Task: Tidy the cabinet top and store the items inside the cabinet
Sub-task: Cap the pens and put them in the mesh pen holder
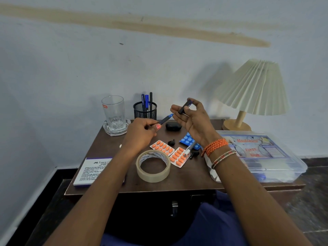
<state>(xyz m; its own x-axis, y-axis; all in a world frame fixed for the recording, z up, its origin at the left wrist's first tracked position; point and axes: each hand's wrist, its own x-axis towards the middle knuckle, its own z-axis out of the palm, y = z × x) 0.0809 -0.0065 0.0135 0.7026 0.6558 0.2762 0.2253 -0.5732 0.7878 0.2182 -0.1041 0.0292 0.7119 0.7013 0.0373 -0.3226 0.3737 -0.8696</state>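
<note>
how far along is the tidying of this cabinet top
Early on. Done: three pens stand in the mesh holder. In hand: the left hand holds an uncapped pen, the right hand its cap. Left: tape roll, pill strips, earbud case and first aid box remain on top.

The left hand (142, 130) is gripping an uncapped blue pen (166, 118), its tip pointing toward the pen cap (184, 107) that the right hand (193, 121) is pinching above the cabinet top (106, 148). A tape roll (153, 166) and orange pill strips (162, 147) are lying below.
</note>
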